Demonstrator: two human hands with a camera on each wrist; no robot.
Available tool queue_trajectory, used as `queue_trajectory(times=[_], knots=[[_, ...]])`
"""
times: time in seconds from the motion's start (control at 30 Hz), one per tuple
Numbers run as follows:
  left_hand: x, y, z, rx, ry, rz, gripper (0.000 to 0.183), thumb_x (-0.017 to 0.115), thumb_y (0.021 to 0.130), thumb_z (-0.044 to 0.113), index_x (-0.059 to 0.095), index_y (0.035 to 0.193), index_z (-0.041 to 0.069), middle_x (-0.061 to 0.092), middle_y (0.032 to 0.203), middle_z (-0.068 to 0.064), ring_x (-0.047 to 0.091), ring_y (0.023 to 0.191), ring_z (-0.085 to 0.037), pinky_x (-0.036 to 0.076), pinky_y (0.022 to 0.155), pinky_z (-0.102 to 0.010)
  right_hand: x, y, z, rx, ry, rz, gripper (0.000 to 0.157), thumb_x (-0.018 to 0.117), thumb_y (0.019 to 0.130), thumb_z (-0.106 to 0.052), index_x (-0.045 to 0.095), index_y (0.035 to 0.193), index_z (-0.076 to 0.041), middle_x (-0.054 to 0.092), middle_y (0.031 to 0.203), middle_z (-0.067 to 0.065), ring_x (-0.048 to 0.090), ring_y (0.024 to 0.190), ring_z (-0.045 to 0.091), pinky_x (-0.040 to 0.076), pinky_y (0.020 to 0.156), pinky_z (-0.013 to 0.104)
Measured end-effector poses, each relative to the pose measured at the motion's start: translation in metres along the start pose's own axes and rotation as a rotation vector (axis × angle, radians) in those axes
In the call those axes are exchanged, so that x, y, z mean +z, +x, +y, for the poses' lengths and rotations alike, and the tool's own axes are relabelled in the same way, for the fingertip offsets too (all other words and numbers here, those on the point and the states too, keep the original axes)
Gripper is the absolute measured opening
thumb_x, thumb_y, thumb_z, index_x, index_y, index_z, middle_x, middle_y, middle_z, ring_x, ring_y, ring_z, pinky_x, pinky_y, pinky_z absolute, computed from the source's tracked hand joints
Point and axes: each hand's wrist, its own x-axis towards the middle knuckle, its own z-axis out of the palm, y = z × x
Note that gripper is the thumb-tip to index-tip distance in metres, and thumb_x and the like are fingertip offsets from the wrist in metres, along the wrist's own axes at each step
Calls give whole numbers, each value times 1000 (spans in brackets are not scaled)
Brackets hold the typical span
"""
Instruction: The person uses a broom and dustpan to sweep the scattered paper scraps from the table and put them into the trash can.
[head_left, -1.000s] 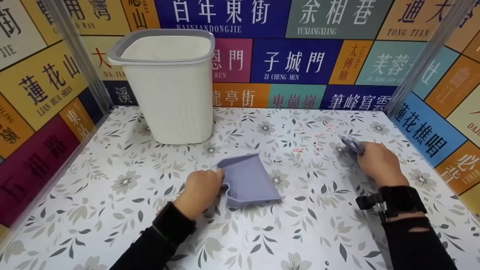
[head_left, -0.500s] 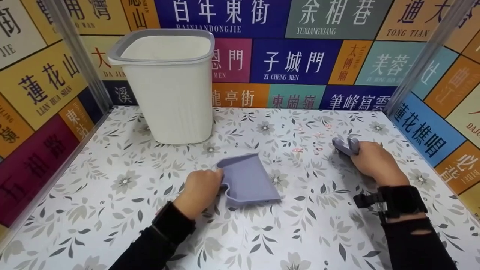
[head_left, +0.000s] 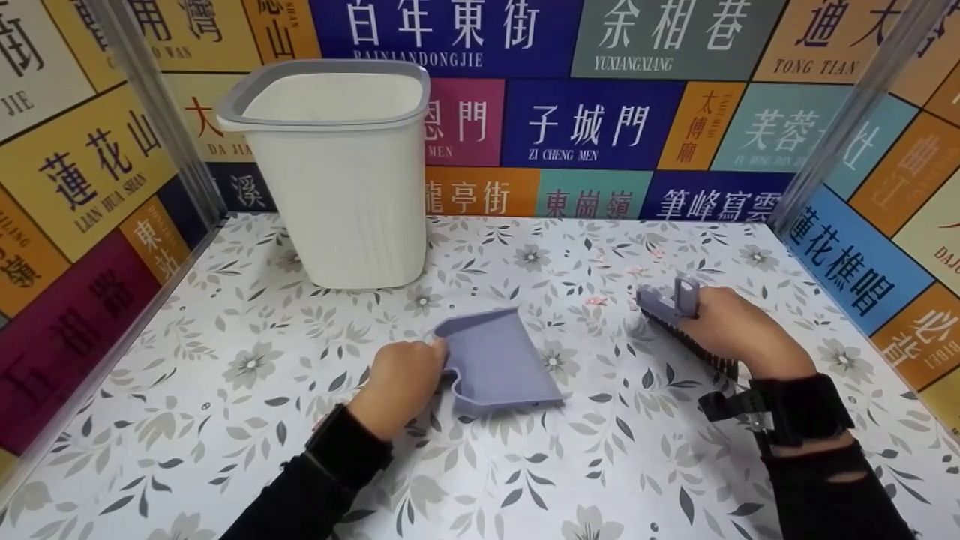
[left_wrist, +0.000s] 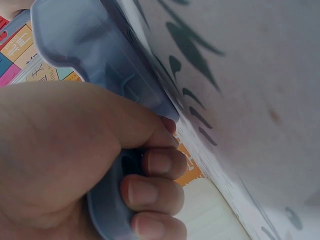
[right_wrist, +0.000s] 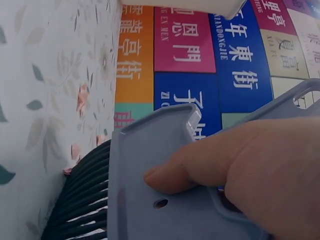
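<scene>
My left hand (head_left: 400,382) grips the handle of a grey-purple dustpan (head_left: 499,360), its fingers curled round it in the left wrist view. The pan's wide edge faces right, low over the flowered tabletop. My right hand (head_left: 750,326) holds a small hand brush (head_left: 666,304) of the same colour; in the right wrist view a finger lies on the brush's back and dark bristles (right_wrist: 87,192) point at the table. Several small pink scraps (head_left: 596,301) lie on the tabletop, just beyond and left of the brush. Some appear beside the bristles in the right wrist view.
A tall white bin (head_left: 345,195) with a grey rim stands at the back left, beyond the dustpan. Walls of coloured signs (head_left: 592,124) close off the back and both sides. The tabletop (head_left: 480,480) has a floral print.
My right hand has turned the brush and brought it left and nearer the pink scraps, its bristles now showing. The left hand and dustpan stay where they were.
</scene>
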Motion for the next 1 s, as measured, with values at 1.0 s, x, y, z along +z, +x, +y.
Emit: queue_trajectory(times=[1.0], knots=[[1, -4, 0, 22, 36, 103, 9, 73, 95, 11, 66, 99, 8, 61, 65, -6, 57, 51, -19, 52, 45, -33, -1, 51, 41, 126, -77, 170, 20, 54, 103, -15, 63, 106, 3, 63, 110, 32, 60, 87, 43, 49, 75, 56]])
